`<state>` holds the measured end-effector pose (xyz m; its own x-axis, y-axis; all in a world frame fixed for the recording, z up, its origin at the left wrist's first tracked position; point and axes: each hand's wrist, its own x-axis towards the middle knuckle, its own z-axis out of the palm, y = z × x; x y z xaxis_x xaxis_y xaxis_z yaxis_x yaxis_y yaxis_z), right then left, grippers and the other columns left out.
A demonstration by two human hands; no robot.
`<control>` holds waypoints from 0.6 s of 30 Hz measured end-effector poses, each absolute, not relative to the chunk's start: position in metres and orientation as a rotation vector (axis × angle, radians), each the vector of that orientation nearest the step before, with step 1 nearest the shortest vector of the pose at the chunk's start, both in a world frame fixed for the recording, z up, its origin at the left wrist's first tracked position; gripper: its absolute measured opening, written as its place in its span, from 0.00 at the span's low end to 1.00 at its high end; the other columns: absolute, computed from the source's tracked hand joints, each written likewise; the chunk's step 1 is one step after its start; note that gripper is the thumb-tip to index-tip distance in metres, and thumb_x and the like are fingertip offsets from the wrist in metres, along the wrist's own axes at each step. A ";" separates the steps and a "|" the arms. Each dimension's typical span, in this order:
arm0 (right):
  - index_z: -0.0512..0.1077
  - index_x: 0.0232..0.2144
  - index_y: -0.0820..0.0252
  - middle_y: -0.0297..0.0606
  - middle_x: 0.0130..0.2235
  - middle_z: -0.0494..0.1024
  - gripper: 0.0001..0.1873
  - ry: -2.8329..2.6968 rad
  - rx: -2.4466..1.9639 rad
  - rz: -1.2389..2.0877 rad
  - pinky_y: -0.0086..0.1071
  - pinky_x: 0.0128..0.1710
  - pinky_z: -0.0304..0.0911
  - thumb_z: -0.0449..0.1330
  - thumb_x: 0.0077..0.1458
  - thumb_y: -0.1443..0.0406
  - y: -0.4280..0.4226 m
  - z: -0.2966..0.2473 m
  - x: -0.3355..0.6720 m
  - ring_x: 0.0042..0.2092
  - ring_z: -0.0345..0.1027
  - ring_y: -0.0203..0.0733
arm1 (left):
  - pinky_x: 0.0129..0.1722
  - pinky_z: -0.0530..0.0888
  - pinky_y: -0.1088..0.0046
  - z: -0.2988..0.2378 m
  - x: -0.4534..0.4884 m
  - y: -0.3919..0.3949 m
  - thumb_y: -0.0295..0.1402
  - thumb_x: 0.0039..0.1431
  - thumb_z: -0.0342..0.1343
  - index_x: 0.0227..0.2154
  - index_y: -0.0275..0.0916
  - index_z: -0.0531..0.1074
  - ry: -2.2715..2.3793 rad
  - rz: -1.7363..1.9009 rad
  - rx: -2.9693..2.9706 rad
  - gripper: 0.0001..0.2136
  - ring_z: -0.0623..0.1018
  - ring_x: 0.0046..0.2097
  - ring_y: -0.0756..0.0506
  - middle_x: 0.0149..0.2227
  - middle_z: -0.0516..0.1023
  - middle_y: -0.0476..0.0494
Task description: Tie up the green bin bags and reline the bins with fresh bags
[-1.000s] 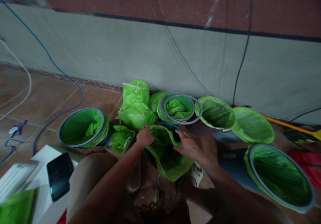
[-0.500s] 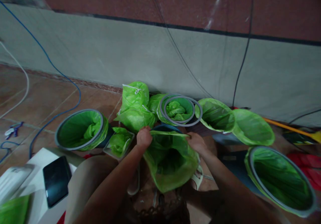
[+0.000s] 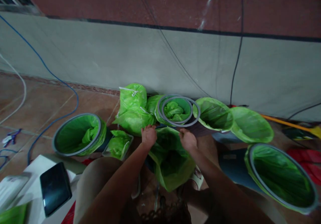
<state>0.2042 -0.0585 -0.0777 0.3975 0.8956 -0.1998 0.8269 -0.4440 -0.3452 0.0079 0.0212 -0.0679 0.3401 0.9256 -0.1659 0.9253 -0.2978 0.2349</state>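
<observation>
A green plastic bag (image 3: 173, 173) hangs with its mouth wide, its near side sagging toward me. It sits in or over a bin between my legs, mostly hidden. My left hand (image 3: 149, 136) has its fingers curled over the bag's far left edge. On the far right edge, my right hand (image 3: 188, 139) pinches the rim of the bag. Just beyond them stands a bin with grey rings (image 3: 198, 112) on top and crumpled green plastic (image 3: 173, 112) inside. Close to my left hand is a small container of green bags (image 3: 117, 145).
Lined bins stand at left (image 3: 56, 147) and right (image 3: 253, 163); two more bag-lined bins (image 3: 252, 125) are near the wall (image 3: 105, 53). Tied green bags (image 3: 132, 100) are stacked behind. A phone (image 3: 55, 189) lies on a white box; a blue cable (image 3: 47, 68) crosses the floor.
My hands have come closer together, and the bag's far edge, stretched taut before, is slack and lower. My view has shifted slightly.
</observation>
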 end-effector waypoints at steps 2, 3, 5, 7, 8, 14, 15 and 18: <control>0.75 0.44 0.60 0.45 0.46 0.79 0.14 -1.517 -2.495 0.548 0.32 0.45 0.63 0.53 0.60 0.65 -0.055 -0.083 0.203 0.48 0.72 0.45 | 0.51 0.66 0.60 -0.069 0.008 0.024 0.27 0.61 0.49 0.45 0.38 0.74 1.642 -0.028 2.337 0.13 0.74 0.49 0.39 0.46 0.76 0.37; 0.76 0.43 0.60 0.45 0.45 0.79 0.14 -1.497 -2.517 0.556 0.32 0.44 0.63 0.53 0.61 0.64 -0.053 -0.085 0.202 0.47 0.73 0.46 | 0.51 0.66 0.61 -0.070 0.007 0.024 0.27 0.61 0.48 0.44 0.38 0.74 1.632 -0.040 2.348 0.13 0.75 0.49 0.39 0.45 0.76 0.37; 0.77 0.41 0.59 0.44 0.42 0.80 0.13 -1.450 -2.549 0.574 0.31 0.42 0.63 0.53 0.61 0.64 -0.048 -0.088 0.201 0.44 0.74 0.45 | 0.51 0.66 0.62 -0.073 0.005 0.026 0.26 0.62 0.46 0.42 0.37 0.75 1.625 -0.052 2.367 0.13 0.75 0.49 0.39 0.44 0.77 0.36; 0.78 0.39 0.57 0.43 0.40 0.81 0.13 -1.395 -2.556 0.586 0.30 0.41 0.62 0.53 0.61 0.63 -0.043 -0.092 0.201 0.42 0.74 0.44 | 0.50 0.67 0.64 -0.077 0.004 0.028 0.26 0.62 0.44 0.41 0.35 0.75 1.655 -0.030 2.345 0.14 0.75 0.49 0.40 0.44 0.77 0.35; 0.78 0.38 0.57 0.43 0.39 0.81 0.13 -1.365 -2.549 0.589 0.29 0.40 0.62 0.54 0.60 0.62 -0.041 -0.093 0.201 0.42 0.75 0.43 | 0.49 0.67 0.65 -0.079 0.004 0.030 0.26 0.62 0.44 0.41 0.35 0.75 1.687 -0.005 2.304 0.14 0.76 0.48 0.40 0.44 0.78 0.35; 0.80 0.37 0.55 0.38 0.38 0.82 0.13 -1.163 -2.449 0.630 0.28 0.39 0.64 0.56 0.57 0.60 -0.034 -0.110 0.205 0.40 0.75 0.41 | 0.42 0.71 0.71 -0.086 0.013 0.056 0.28 0.62 0.46 0.42 0.35 0.76 1.820 0.045 1.890 0.14 0.79 0.44 0.42 0.42 0.81 0.36; 0.80 0.37 0.55 0.38 0.38 0.83 0.13 -1.114 -2.422 0.642 0.28 0.40 0.65 0.56 0.57 0.59 -0.034 -0.113 0.206 0.40 0.76 0.42 | 0.42 0.71 0.71 -0.088 0.014 0.061 0.28 0.62 0.46 0.41 0.35 0.77 1.804 0.047 1.870 0.13 0.79 0.44 0.42 0.42 0.81 0.36; 0.81 0.35 0.57 0.39 0.37 0.83 0.13 -0.953 -2.309 0.678 0.32 0.42 0.67 0.59 0.53 0.60 -0.033 -0.126 0.211 0.40 0.76 0.45 | 0.44 0.71 0.70 -0.097 0.015 0.075 0.28 0.60 0.49 0.39 0.36 0.78 1.747 0.088 1.805 0.12 0.79 0.45 0.41 0.42 0.81 0.36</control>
<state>0.2107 -0.0326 -0.1255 0.6222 0.7456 -0.2386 0.4702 -0.5996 -0.6476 0.0145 0.0745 -0.0969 0.1234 0.9236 -0.3630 0.8825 0.0652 0.4658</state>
